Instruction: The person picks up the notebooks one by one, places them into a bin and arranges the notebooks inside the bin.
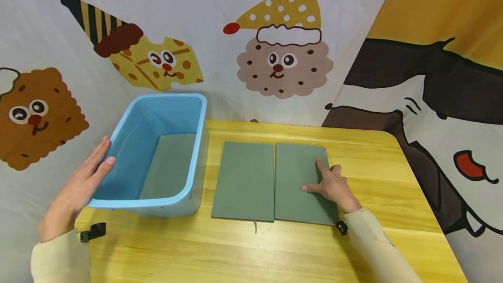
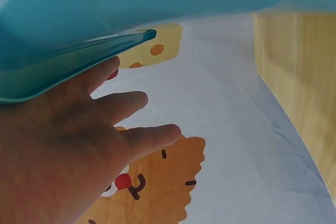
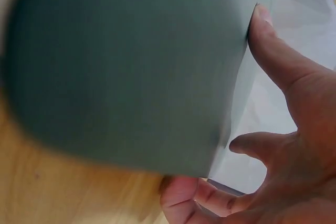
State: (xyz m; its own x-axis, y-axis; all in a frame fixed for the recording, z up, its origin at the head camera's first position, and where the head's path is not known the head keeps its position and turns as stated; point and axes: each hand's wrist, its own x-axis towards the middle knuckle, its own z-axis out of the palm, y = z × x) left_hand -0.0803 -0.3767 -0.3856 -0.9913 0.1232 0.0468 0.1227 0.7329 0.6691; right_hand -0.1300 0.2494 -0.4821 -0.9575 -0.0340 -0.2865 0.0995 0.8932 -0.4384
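Two flat grey-green rectangles that look like closed notebooks lie side by side on the table: a left notebook (image 1: 244, 182) and a right notebook (image 1: 294, 165). A thin ribbon-like strip (image 1: 255, 226) sticks out below the left one. My right hand (image 1: 334, 189) touches the right notebook near its right edge, index finger and thumb extended over its cover. In the right wrist view the thumb (image 3: 265, 35) meets the notebook's edge. My left hand (image 1: 80, 182) rests against the left rim of a light blue bin (image 1: 202, 143), fingers straight and spread.
Inside the bin lies another grey-green flat piece (image 1: 170, 165). The yellow wooden table (image 1: 177, 248) has its right edge beyond my right arm. A cartoon-printed cloth (image 1: 220, 69) hangs behind and beside the table.
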